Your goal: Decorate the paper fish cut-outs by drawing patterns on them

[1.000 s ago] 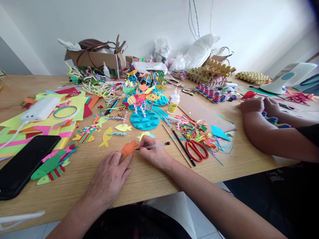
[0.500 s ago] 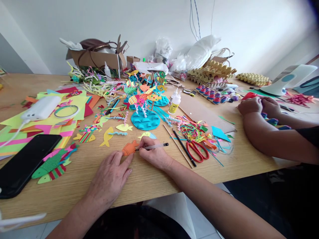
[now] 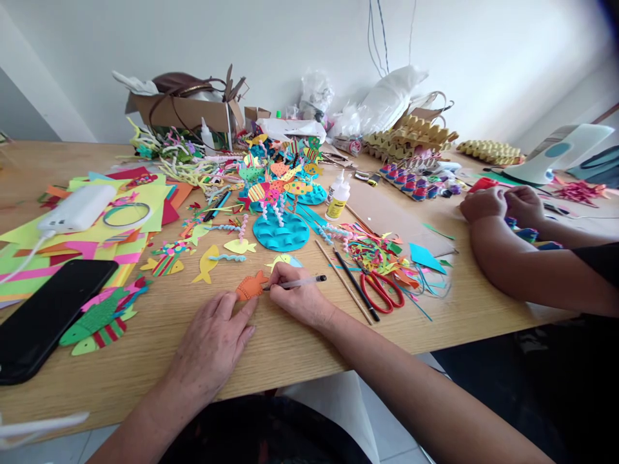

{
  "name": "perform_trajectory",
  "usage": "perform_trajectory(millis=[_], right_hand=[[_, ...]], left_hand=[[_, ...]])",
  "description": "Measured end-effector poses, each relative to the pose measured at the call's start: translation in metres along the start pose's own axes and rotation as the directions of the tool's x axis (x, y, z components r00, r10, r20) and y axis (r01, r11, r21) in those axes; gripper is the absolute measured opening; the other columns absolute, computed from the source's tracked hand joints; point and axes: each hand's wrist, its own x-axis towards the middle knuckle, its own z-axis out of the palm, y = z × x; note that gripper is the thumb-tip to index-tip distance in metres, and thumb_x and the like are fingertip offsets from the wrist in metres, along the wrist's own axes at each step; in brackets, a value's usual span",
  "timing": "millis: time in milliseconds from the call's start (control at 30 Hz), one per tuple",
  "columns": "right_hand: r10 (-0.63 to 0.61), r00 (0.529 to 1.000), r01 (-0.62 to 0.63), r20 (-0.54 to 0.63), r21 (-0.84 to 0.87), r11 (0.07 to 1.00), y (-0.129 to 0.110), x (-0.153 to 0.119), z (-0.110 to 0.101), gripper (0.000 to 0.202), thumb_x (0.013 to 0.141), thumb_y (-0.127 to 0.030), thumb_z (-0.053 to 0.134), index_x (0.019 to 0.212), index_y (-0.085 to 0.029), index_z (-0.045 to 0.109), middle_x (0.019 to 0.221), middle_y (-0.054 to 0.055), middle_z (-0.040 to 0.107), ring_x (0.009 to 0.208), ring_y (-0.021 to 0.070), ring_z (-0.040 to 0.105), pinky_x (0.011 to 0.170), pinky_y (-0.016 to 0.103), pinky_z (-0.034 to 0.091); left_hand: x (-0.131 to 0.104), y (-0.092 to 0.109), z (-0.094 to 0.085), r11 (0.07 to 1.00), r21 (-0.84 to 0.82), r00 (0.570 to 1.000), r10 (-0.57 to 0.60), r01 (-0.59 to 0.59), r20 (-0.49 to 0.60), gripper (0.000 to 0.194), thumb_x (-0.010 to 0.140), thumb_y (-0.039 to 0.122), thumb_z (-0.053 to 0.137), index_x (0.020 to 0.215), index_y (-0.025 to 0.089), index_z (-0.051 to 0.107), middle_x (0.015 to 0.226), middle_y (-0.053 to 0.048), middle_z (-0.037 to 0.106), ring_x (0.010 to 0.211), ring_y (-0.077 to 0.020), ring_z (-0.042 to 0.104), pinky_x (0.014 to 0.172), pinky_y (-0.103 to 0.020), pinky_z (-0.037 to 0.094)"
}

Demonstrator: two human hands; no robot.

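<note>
A right hand [image 3: 300, 298] is gripping a gel pen [image 3: 304, 281] at an orange paper fish [image 3: 251, 286], while the loosely spread left hand [image 3: 211, 345] is steadying its near edge.

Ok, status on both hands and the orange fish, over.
Left hand: fingers steadying orange fish. Right hand: gripping pen, tip at fish's tail. Scissors and black pencil lie clear, right of the pen.
</note>
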Motion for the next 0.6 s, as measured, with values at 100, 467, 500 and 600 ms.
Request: perform_trajectory(millis=[100, 467, 500, 600], right_hand=[[-0.001, 1.000, 0.001, -0.010, 0.014, 1.000, -0.001, 0.000, -0.001, 0.009, 0.061, -0.013, 0.047, 0.059, -0.020, 0.042, 0.053, -0.007, 0.042, 0.051, 0.0089, 0.036, 0.050, 0.021, 0.028], [0.083, 0.997, -0.082, 0.004, 0.239, 0.968, -0.005, 0.000, -0.001, 0.009, 0.060, -0.011, 0.045, 0.063, -0.019, 0.049, 0.056, -0.006, 0.048, 0.050, 0.0080, 0.041, 0.048, 0.019, 0.031], [0.100, 0.995, -0.101, 0.016, 0.249, 0.963, -0.006, 0.000, -0.002, 0.009, 0.061, -0.011, 0.046, 0.064, -0.019, 0.050, 0.055, -0.006, 0.049, 0.050, 0.0081, 0.042, 0.047, 0.019, 0.032], [0.148, 0.988, -0.156, 0.049, 0.273, 0.949, -0.013, -0.004, -0.003, 0.008, 0.064, -0.012, 0.048, 0.065, -0.019, 0.049, 0.053, -0.006, 0.051, 0.049, 0.0084, 0.045, 0.048, 0.019, 0.034]], left_hand=[[0.001, 0.001, -0.001, 1.000, 0.003, 1.000, -0.011, 0.011, 0.020, 0.035, 0.087, 0.021, 0.048, 0.120, 0.018, 0.058, 0.105, -0.012, 0.055, 0.099, -0.0277, 0.053, 0.086, -0.044, 0.048], [-0.010, -0.012, -0.001, 0.995, -0.014, 0.994, 0.098, -0.099, -0.056, 0.040, 0.095, 0.027, 0.030, 0.123, 0.013, 0.053, 0.121, -0.013, 0.057, 0.108, -0.0228, 0.057, 0.091, -0.035, 0.049], [-0.011, -0.013, -0.001, 0.993, 0.005, 0.990, 0.122, -0.122, -0.069, 0.041, 0.096, 0.026, 0.028, 0.122, 0.011, 0.054, 0.121, -0.014, 0.058, 0.109, -0.0228, 0.057, 0.092, -0.035, 0.049], [-0.013, -0.011, -0.003, 0.983, 0.070, 0.976, 0.180, -0.172, -0.121, 0.043, 0.096, 0.025, 0.024, 0.117, 0.009, 0.058, 0.118, -0.015, 0.061, 0.106, -0.0235, 0.059, 0.091, -0.035, 0.050]])
